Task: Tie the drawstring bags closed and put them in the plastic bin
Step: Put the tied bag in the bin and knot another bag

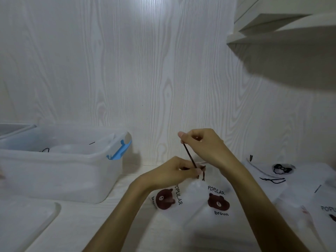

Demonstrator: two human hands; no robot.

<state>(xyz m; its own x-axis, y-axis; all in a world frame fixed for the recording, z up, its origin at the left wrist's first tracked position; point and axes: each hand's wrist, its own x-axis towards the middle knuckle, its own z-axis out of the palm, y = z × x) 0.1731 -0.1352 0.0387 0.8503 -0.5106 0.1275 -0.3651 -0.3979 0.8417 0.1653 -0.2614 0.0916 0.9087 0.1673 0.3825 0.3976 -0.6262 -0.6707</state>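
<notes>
Both hands work at the neck of a white drawstring bag [205, 213] that lies on the pale tabletop [101, 224] in front of the person. The bag is printed with brown bear faces and the word "POPULAR". The right hand [203, 144] is raised above the bag, its fingers curled and pinching the upper end of a dark cord [190, 156], which runs taut and slanted down to the left hand [177, 170]. The left hand sits low at the gathered top of the bag, its thumb and fingers pinching the cord's lower end, with a short tail of cord hanging just below.

To the left stands a clear plastic bin [60, 171] with a blue latch [119, 150]; pale shapes and bits of dark cord show inside it. More white bags [294, 177] with dark cords lie to the right. A flat clear lid [23, 220] lies at the near left.
</notes>
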